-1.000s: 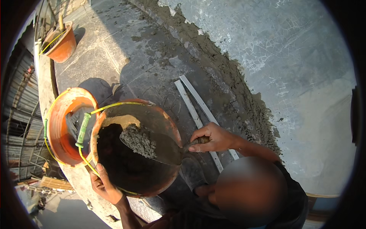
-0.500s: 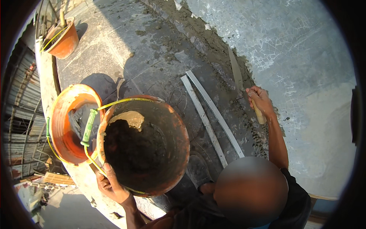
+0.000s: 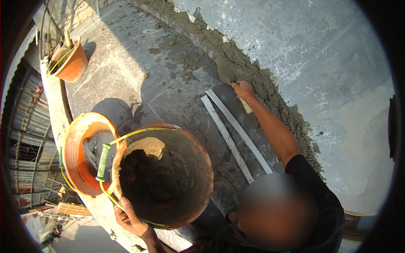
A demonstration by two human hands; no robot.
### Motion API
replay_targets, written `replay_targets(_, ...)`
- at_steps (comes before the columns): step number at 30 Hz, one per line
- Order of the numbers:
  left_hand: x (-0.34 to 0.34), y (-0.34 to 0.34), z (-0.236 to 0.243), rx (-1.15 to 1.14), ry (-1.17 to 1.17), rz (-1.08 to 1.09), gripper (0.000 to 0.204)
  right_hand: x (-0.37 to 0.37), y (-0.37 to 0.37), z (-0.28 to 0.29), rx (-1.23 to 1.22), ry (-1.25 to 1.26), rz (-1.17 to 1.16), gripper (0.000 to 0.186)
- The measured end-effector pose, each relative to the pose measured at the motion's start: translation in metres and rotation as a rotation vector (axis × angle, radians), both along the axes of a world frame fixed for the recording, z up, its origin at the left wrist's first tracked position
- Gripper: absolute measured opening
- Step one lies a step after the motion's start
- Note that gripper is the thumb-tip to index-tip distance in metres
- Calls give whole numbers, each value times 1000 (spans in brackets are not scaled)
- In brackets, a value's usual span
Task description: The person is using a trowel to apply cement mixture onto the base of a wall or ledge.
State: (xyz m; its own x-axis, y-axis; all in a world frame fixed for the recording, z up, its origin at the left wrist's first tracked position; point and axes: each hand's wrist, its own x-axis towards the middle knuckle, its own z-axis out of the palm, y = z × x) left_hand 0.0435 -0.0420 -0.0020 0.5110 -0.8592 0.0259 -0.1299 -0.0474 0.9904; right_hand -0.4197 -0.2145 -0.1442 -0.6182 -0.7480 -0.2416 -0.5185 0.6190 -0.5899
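My left hand (image 3: pixel 131 220) grips the near left rim of a large orange bucket (image 3: pixel 208 163), its thumb over the edge. Dark wet mortar (image 3: pixel 162 179) lies inside, partly sunlit. A yellow wire handle with a green grip (image 3: pixel 102 162) leans over the bucket's left side. At the end of my outstretched arm, my right hand (image 3: pixel 243 89) is closed round a trowel. The trowel's blade (image 3: pixel 225 71) rests along the left edge of a rough strip of wet mortar (image 3: pixel 270 84), and the butt of its wooden handle (image 3: pixel 247 107) shows below my palm.
A second orange bucket (image 3: pixel 69 139) with a grey tool in it stands left of the large one. Two metal straightedge bars (image 3: pixel 238 133) lie on the dark floor. Far left is a smaller orange bucket (image 3: pixel 75 63) of tools. A smooth grey slab (image 3: pixel 337 92) lies right of the mortar strip.
My right hand has carried the trowel left and farther out, from the strip's right side to its left edge. My left hand stays on the bucket rim; the view has shifted slightly.
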Motion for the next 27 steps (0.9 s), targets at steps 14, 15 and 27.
replay_targets(14, 3, 0, 4, 50, -5, -39, 20, -28, 68, 76, -76, 183, 93, 39)
replay_targets(15, 3, 0, 4, 49, 0, -35, 20, -29, 73, 83, -81, 92, 31, 38)
replay_targets(27, 3, -1, 5, 20, -38, -43, 23, 48, 153, 132, 9, 476, 310, 39)
